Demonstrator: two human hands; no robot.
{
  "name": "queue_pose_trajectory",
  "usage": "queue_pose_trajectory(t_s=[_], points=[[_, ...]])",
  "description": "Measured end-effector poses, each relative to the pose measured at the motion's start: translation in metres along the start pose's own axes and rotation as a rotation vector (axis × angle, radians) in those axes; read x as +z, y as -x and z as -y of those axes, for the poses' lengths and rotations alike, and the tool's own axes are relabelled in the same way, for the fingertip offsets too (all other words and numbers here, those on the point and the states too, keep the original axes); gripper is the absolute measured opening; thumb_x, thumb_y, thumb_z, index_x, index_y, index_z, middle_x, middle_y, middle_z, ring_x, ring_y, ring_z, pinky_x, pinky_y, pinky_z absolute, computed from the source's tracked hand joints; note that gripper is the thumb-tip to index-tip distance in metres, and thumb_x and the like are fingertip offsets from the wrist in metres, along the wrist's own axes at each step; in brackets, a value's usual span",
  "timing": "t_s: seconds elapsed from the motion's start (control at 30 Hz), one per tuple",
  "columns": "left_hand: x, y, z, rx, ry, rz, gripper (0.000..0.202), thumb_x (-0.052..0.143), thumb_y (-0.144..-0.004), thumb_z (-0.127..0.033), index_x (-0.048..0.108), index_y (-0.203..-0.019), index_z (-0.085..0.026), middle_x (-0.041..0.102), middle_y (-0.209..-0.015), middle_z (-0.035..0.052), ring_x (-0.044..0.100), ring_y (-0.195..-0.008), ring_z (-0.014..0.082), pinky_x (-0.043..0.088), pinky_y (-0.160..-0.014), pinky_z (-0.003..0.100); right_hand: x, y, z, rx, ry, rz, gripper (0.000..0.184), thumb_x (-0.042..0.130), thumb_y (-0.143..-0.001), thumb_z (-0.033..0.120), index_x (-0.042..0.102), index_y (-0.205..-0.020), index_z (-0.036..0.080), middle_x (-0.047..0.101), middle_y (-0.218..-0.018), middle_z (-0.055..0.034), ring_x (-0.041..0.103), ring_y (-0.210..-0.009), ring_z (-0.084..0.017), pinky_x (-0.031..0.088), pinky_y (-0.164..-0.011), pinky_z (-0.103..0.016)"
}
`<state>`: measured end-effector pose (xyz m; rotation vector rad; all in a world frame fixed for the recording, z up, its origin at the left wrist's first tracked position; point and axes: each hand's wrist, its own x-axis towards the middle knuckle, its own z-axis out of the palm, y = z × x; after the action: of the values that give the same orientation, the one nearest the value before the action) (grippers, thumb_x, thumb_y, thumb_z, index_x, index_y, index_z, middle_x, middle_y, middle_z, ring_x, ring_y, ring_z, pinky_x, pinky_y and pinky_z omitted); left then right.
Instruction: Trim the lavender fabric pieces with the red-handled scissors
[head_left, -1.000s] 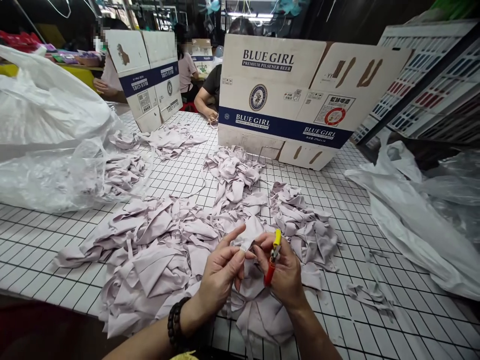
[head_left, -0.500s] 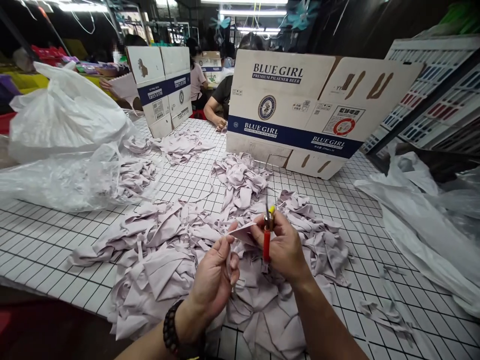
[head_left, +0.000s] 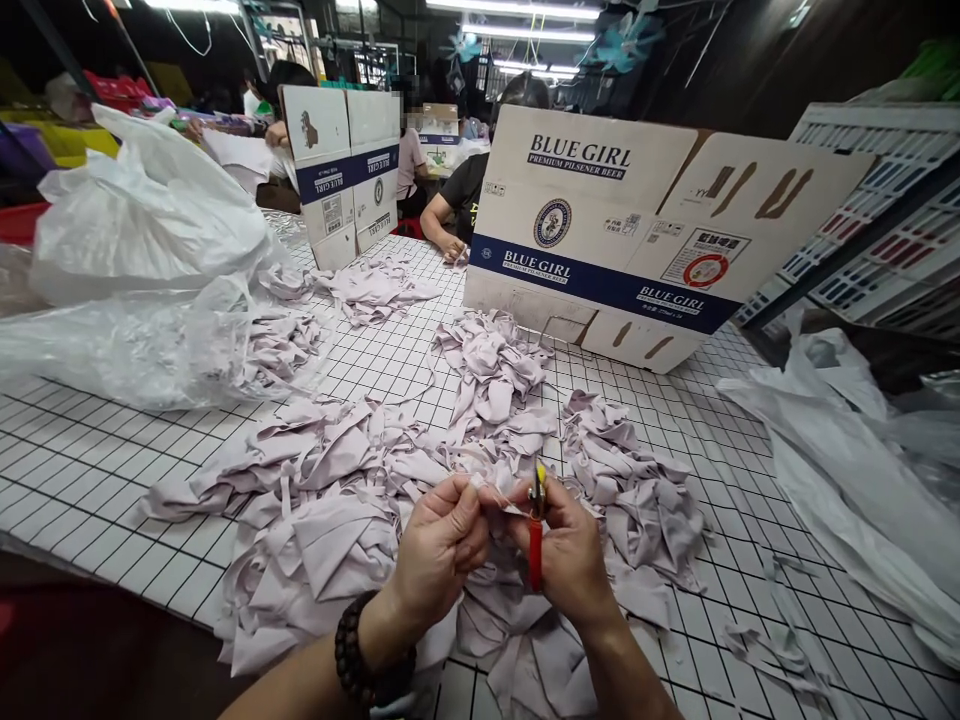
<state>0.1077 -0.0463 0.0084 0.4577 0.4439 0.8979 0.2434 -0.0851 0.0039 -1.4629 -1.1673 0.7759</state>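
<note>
The place looks to be a cloth workshop. At the centre of the frame, heaps of pale cloth (head_left: 337, 545) lie on a gridded table (head_left: 97, 495); at the upper middle, other people (head_left: 463, 192) are behind cardboard boxes (head_left: 600, 190), under tube lights (head_left: 517, 11) and blue fans (head_left: 624, 42).

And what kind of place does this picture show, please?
Probably a garment or textile workshop: pale fabric pieces lie heaped on the gridded table, the right hand holds red-and-yellow snips, and another person's hand shows beside the large carton.
</note>
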Motion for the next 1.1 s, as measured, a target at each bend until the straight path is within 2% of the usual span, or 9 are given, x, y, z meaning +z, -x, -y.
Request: queue_pose_trajectory(t_s=[0.1,0.23,0.37,0.5,0.67,0.9,1.1], points=[[-0.002,-0.002,0.004,-0.007,-0.102,-0.003,0.038,0.081,-0.069,-0.044,0.064,-0.071,-0.01,0.042,-0.053,-0.0067,0.021,-0.039,-0.0014,0.017,-0.038,0.012,-0.003,0.004,-0.002,0.054,-0.054,-0.029,0.017,0.07,-0.067,0.021,0.059,-0.081,0.02,0.061,-0.069,0.002,0.055,-0.06,-0.014,0.048,-0.056,-0.024],[-0.004,-0.004,0.01,0.019,-0.321,-0.014,0.045,0.076,-0.07,-0.055,0.067,-0.073,-0.011,0.048,-0.055,-0.0041,0.028,-0.04,0.0007,0.02,-0.039,0.016,-0.01,0.008,-0.003,0.078,0.053,0.039,0.011,0.065,-0.069,0.017,0.059,-0.077,0.02,0.057,-0.066,0.0031,0.051,-0.058,-0.013,0.043,-0.051,-0.021],[-0.01,-0.007,0.016,-0.004,-0.428,0.005,0.044,0.075,-0.069,-0.056,0.069,-0.075,-0.013,0.048,-0.051,-0.0043,0.031,-0.04,0.003,0.022,-0.04,0.018,-0.018,0.013,0.001,0.037,0.171,0.085,0.007,0.064,-0.071,0.019,0.058,-0.072,0.02,0.058,-0.07,0.0014,0.054,-0.065,-0.015,0.047,-0.058,-0.024],[-0.016,-0.007,0.02,0.09,-0.482,-0.006,0.036,0.074,-0.073,-0.051,0.072,-0.076,-0.015,0.055,-0.055,-0.0012,0.04,-0.047,0.0072,0.03,-0.045,0.02,-0.035,0.02,0.007,0.067,0.224,0.107,0.014,0.069,-0.073,0.026,0.059,-0.081,0.021,0.06,-0.073,0.0003,0.055,-0.063,-0.015,0.047,-0.057,-0.024],[-0.014,-0.004,0.017,0.21,-0.612,0.014,0.023,0.072,-0.078,-0.04,0.072,-0.071,-0.018,0.065,-0.066,0.0027,0.046,-0.052,0.0104,0.039,-0.054,0.024,-0.054,0.029,0.012,0.1,0.559,0.243,0.026,0.073,-0.071,0.033,0.05,-0.072,0.023,0.053,-0.065,0.004,0.048,-0.058,-0.015,0.041,-0.052,-0.024],[-0.018,-0.001,0.018,0.279,-0.793,0.107,0.022,0.066,-0.083,-0.027,0.069,-0.063,-0.019,0.056,-0.059,0.0011,0.049,-0.058,0.0133,0.04,-0.061,0.024,-0.056,0.036,0.018,0.129,0.671,0.333,0.027,0.073,-0.071,0.036,0.048,-0.07,0.024,0.056,-0.071,0.0027,0.051,-0.063,-0.016,0.042,-0.056,-0.026],[-0.025,-0.002,0.02,0.27,-0.827,0.177,0.025,0.062,-0.087,-0.033,0.066,-0.066,-0.018,0.054,-0.06,0.0005,0.048,-0.057,0.0122,0.039,-0.059,0.023,-0.055,0.036,0.024,0.139,0.688,0.334,0.033,0.073,-0.072,0.043,0.046,-0.068,0.024,0.056,-0.07,0.0026,0.052,-0.062,-0.015,0.041,-0.054,-0.026]])
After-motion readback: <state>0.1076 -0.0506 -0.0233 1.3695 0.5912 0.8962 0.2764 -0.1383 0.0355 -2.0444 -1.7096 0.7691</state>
